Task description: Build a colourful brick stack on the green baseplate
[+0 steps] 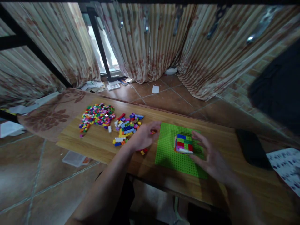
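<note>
A small square stack of toy building bricks (184, 143), with blue, green and red on top and a white piece along its near side, stands on a green studded baseplate (167, 156). My right hand (209, 156) is just right of the stack, thumb and fingers spread, its fingertips close to the stack's right side; whether they touch cannot be made out. My left hand (145, 137) hovers at the baseplate's left edge, slightly blurred, fingers stretched and apart. Small orange and purplish bricks (153, 132) show by its fingertips. Part of the loose bricks is hidden behind my left hand and forearm.
Larger loose bricks (126, 128) lie left of my left hand. Farther left is a heap of small colourful bricks (98, 115). On the wooden table's (93, 145) right side lie a dark flat object (253, 148) and a printed sheet (286, 165). A dark shape fills the upper right.
</note>
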`<action>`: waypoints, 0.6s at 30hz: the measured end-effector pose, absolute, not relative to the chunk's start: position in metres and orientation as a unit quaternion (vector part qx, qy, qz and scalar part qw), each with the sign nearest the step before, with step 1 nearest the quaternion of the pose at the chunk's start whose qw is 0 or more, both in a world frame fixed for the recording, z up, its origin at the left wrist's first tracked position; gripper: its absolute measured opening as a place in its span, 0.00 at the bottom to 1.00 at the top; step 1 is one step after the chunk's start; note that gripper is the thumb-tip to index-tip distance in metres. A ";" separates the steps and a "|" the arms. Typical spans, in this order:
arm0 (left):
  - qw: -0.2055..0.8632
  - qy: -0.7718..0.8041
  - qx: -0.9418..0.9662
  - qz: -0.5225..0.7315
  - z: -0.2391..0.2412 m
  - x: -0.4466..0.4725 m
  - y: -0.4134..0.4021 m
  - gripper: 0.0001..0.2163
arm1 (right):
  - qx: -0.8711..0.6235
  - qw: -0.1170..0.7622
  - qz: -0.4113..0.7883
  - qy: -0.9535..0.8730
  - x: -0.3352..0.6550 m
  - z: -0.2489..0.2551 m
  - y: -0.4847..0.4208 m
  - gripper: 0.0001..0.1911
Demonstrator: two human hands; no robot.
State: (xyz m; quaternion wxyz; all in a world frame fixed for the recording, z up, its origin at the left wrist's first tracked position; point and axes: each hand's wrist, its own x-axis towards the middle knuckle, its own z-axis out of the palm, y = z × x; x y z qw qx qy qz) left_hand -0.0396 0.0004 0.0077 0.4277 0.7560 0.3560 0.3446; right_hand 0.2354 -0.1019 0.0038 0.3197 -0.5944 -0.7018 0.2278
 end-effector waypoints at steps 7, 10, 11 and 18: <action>0.457 0.471 0.517 0.550 0.010 -0.064 0.026 0.10 | -0.569 0.500 0.106 -0.644 0.169 0.015 -0.112 0.08; 0.465 0.474 0.476 0.577 0.015 -0.064 0.028 0.09 | -0.499 0.435 0.135 -0.738 0.128 0.011 -0.113 0.07; 0.470 0.470 0.468 0.582 0.017 -0.064 0.028 0.09 | -0.483 0.423 0.146 -0.753 0.118 0.008 -0.113 0.08; 0.476 0.468 0.439 0.601 0.023 -0.072 0.028 0.07 | -0.511 0.348 0.173 -0.767 0.088 -0.016 -0.100 0.08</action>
